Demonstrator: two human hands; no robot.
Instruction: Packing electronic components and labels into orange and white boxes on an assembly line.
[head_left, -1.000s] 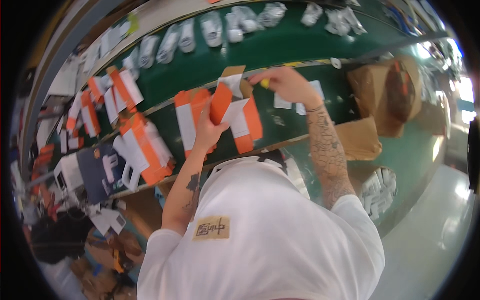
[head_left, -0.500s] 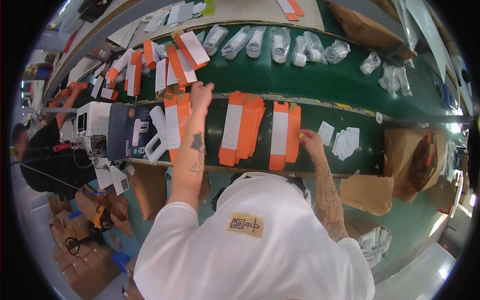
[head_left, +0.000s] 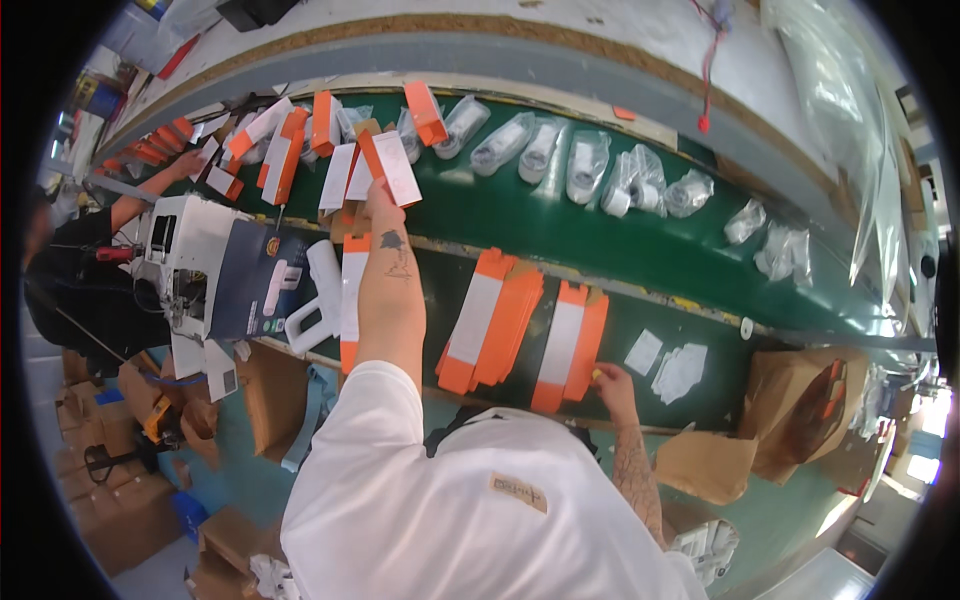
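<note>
My left hand reaches forward to the far boxes, its fingers closed on the lower end of an orange-and-white box; some fingers are hidden by it. Close to the near edge, my right hand has its fingers curled, with a small yellow piece at a fingertip. Whether it holds anything is too small to tell. Just left of it lies a short stack of flat orange-and-white cartons. A thicker stack of the same cartons lies further left. Another such stack is partly covered by my left forearm.
White paper slips lie to the right. Several bagged white devices line the far green surface, beside more orange boxes. A white handheld device leans by a dark printed box. A co-worker's arm is at left.
My left hand has come up to the orange-and-white box and closed on it. The whole view has shifted and tilted. My right hand stays beside the short carton stack.
</note>
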